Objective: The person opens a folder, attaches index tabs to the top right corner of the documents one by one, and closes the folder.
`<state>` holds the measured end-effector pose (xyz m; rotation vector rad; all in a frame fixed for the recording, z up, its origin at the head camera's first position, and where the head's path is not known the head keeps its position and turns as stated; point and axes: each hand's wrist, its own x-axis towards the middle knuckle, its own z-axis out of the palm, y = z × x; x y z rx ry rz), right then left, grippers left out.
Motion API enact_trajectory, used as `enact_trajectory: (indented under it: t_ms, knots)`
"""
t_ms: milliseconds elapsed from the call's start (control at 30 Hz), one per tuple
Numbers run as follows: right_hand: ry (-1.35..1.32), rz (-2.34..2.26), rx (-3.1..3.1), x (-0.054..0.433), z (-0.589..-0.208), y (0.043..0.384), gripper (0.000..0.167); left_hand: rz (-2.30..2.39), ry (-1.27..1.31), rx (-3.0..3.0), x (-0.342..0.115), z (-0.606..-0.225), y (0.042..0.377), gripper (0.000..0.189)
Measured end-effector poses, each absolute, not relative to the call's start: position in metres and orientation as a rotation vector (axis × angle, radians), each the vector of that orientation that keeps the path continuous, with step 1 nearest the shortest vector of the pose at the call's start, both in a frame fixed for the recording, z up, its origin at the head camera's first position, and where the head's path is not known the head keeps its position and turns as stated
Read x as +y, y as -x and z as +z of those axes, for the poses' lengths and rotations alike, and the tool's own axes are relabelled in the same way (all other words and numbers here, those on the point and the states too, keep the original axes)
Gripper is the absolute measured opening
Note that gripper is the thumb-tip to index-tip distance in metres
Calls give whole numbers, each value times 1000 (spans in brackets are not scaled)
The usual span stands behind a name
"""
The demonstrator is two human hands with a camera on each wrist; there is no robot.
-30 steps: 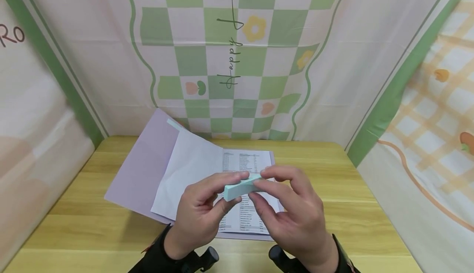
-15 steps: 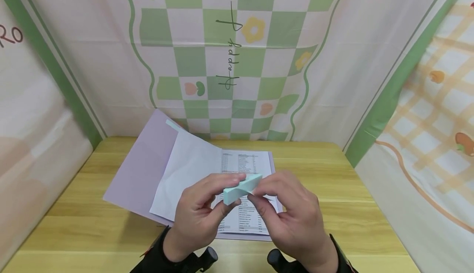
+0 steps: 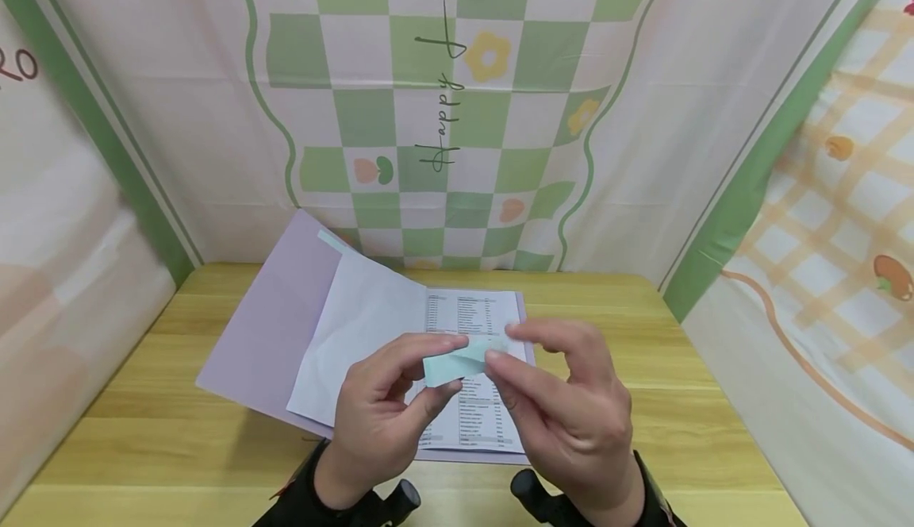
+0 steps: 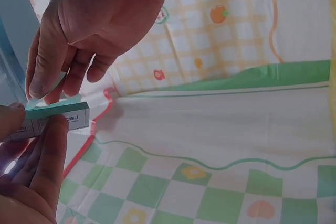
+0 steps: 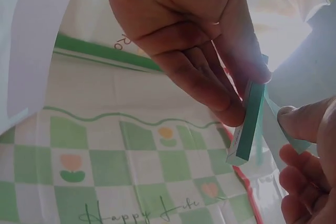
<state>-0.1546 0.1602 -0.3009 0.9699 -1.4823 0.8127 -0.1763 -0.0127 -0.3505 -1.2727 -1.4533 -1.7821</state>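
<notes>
My left hand (image 3: 385, 420) pinches a thin mint-green sticky note pad (image 4: 58, 112) between thumb and fingers, above an open folder. Small printed lettering shows on the pad's pale underside in the left wrist view. With thumb and forefinger, my right hand (image 3: 571, 408) pinches one sticky note (image 5: 274, 121) that is lifted partly away from the pad's top. Its other fingers are held apart from the pad. Under both hands, the light purple folder (image 3: 267, 328) lies open, with a printed list (image 3: 489, 424) on its right side and a blank white page (image 3: 357, 321) turned left.
The wooden table (image 3: 643, 400) carries the folder near its middle, and the folder's left cover stands tilted up. A pale blue strip (image 3: 333, 241) shows at that cover's top edge. Patterned cloth (image 3: 421, 114) hangs behind the table and at both sides.
My right fingers worked at the pad's right end, and a sheet is now raised from it. The right forefinger has spread upward. My left hand keeps its grip, the pad slightly turned.
</notes>
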Motion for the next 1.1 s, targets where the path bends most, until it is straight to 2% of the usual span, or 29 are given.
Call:
enact_trajectory:
  t_ms: [667, 833, 967, 1100]
  knots:
    - [-999, 877, -1613, 166, -307, 149, 24, -1837, 1173, -1463, -9, -355, 173, 27]
    - [-954, 873, -1611, 172, -311, 151, 26, -1890, 1058, -1484, -14, -354, 172, 22]
    - [-866, 939, -1599, 181, -313, 152, 28, -1985, 972, -1421, -21, -353, 175, 28]
    - [-825, 984, -1617, 189, -314, 153, 28, -1986, 1022, -1522, -21, -354, 176, 33]
